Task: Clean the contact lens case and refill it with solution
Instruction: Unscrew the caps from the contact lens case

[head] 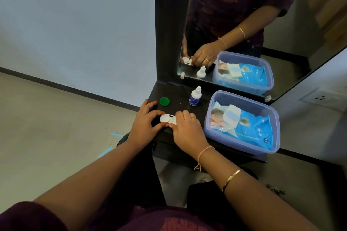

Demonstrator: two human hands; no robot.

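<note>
A white contact lens case (168,119) lies on the black shelf (180,99) near its front edge. My left hand (145,123) grips the case's left end between thumb and fingers. My right hand (187,127) holds its right end, which the fingers hide. A loose green cap (164,101) rests on the shelf just behind my left hand. The small white solution bottle (195,96) with a blue label stands upright farther back, with its cap on.
A clear plastic box (242,148) holding a blue pack of wet wipes (249,127) fills the shelf's right part. A mirror (244,24) rises behind the shelf and reflects the hands and box. Floor lies below to the left.
</note>
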